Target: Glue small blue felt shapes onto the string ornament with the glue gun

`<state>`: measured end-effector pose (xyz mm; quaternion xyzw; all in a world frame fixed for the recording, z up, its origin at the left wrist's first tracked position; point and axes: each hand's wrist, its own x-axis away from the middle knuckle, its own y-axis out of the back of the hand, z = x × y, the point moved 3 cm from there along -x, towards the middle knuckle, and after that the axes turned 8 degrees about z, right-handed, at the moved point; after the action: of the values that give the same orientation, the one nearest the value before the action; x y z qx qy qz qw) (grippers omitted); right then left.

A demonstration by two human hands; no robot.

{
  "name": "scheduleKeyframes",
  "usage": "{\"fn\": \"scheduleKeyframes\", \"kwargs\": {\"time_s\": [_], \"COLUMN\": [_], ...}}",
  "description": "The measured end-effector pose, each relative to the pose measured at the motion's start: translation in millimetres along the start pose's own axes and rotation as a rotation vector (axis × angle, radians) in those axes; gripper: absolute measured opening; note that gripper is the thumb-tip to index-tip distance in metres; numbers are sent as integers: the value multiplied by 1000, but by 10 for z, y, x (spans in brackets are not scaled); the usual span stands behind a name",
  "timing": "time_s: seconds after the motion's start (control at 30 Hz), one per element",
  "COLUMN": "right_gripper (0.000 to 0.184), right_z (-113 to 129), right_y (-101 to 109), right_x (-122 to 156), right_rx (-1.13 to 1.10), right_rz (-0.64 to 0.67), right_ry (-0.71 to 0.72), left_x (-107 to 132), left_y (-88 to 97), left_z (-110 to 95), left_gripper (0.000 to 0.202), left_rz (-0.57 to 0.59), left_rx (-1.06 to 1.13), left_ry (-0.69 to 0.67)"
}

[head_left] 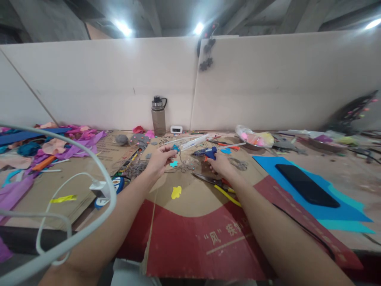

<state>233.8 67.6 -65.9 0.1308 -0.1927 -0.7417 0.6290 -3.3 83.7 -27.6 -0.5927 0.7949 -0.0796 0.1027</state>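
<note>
My left hand (161, 160) is closed in a pinch on a small blue felt piece (175, 148), with grey yarn (185, 163) trailing below it. Wrapped around a blue hot glue gun (210, 152), my right hand (219, 163) points its nozzle left, toward the felt piece but apart from it. A glue stick (235, 146) sticks out of the gun's back. Beneath the hands, a turquoise felt cutout (173, 163) and a yellow felt cutout (176, 192) lie on the cardboard (193, 202). Scissors (205, 178) with dark blades rest below the right hand.
A drink bottle (158, 117) and a small white digital display (176, 129) stand by the partition. A black phone (306, 185) lies on blue felt sheets (354, 212) at right. A white cable (102, 171) loops across the left, near a power strip (117, 184). Colourful scraps (56, 149) pile far left.
</note>
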Motion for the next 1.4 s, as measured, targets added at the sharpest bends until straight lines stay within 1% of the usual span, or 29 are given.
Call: {"fn": "scheduleKeyframes", "kwargs": {"time_s": [0.07,0.13,0.17,0.2,0.27,0.33,0.37,0.47,0.57,0.63,0.7,0.8,0.9,0.97,1.03,1.1,1.2,1.3,1.4], "right_gripper": [22,17,13,13,21,27,29,25,17,13,11,10,13,17,20,21,27,33,26], "right_z": [69,221,304,376,488,555,571,579,584,589,594,606,631,643,645,647,670,714,740], "right_y": [60,84,63,18,-122,-277,-340,-436,-431,-404,-369,-299,-209,-169,-162,-187,-247,-274,-265], "right_x": [52,152,206,252,324,374,388,401,410,419,429,447,472,487,503,533,620,712,739], "right_rx": [127,259,277,238,18,-212,-292,-395,-372,-309,-239,-104,161,342,482,598,730,802,845], "right_rz": [-128,-242,-244,-194,4,181,234,303,331,307,252,155,42,-2,-4,14,65,102,80], "right_ry": [117,313,399,451,493,491,483,472,499,514,530,587,692,753,791,821,889,956,970], "left_x": [20,39,48,58,80,103,114,143,169,183,193,202,192,163,124,99,112,161,189], "left_y": [-41,-74,-89,-104,-138,-181,-202,-260,-295,-310,-322,-342,-334,-289,-226,-191,-202,-240,-248], "left_z": [-10,-19,-22,-25,-28,-25,-21,-11,-12,-6,5,-4,-44,-64,-66,-50,-19,-17,-39], "left_gripper": [34,34,34,34,33,34,34,35,35,36,37,38,34,32,39,42,40,40,38], "left_rz": [30,37,36,34,39,63,81,130,146,150,160,218,286,274,225,234,350,485,542], "left_rx": [-17,-49,-74,-107,-191,-257,-270,-264,-290,-307,-311,-345,-404,-393,-341,-311,-305,-304,-312], "left_ry": [-27,-64,-85,-108,-156,-194,-205,-207,-200,-180,-152,-155,-169,-141,-91,-34,48,100,127]}}
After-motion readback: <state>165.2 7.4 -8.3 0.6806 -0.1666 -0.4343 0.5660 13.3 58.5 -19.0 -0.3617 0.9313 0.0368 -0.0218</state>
